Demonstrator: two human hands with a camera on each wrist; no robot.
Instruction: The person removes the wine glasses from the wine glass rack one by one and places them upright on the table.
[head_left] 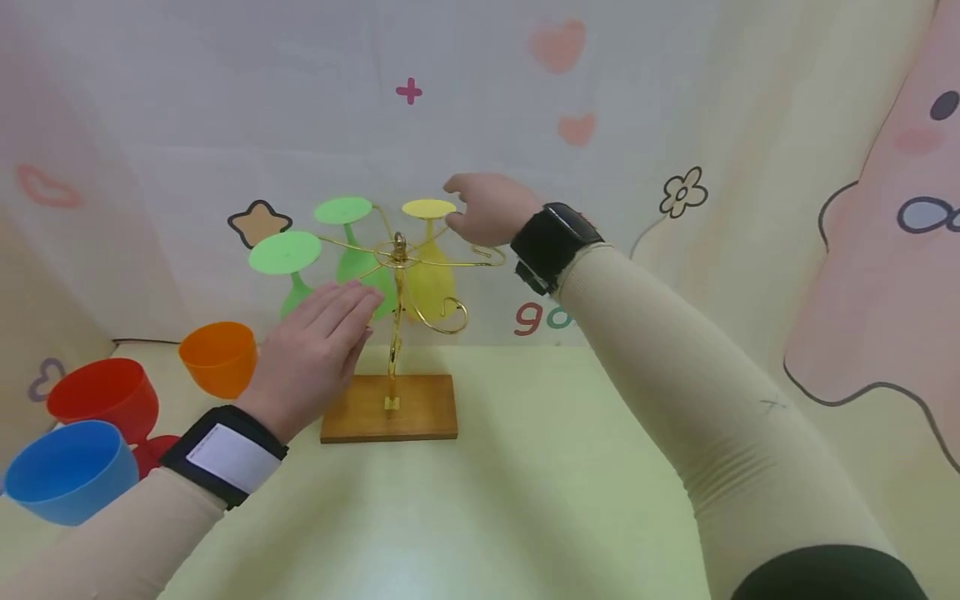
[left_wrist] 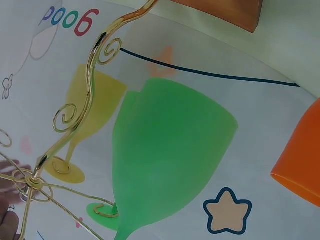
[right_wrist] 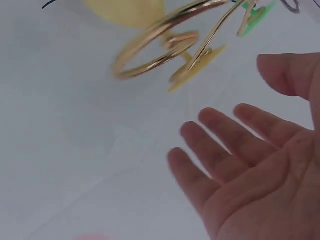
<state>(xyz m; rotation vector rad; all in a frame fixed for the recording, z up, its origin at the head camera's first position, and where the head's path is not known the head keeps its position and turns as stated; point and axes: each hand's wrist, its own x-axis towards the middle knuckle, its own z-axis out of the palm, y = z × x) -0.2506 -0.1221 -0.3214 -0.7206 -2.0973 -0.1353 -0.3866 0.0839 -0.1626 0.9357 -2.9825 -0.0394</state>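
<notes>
A gold wire glass rack (head_left: 393,333) on a wooden base (head_left: 427,410) carries upside-down plastic goblets by their feet. Two are green, a nearer green goblet (head_left: 285,252) at front left and a farther green goblet (head_left: 343,210) behind; the yellow goblet (head_left: 431,283) hangs at the back. My left hand (head_left: 318,342) has its fingers straight and together, in front of the nearer green goblet's bowl, which it partly hides. Beside the yellow goblet's foot, my right hand (head_left: 495,204) is raised; the right wrist view shows its palm (right_wrist: 270,200) with fingers spread, holding nothing.
At left on the table stand an orange goblet (head_left: 219,358), a red goblet (head_left: 105,400) and a blue goblet (head_left: 67,471), bowls up. Curled empty hooks (head_left: 453,317) stick out on the rack's right. A printed curtain (head_left: 637,83) hangs close behind the rack.
</notes>
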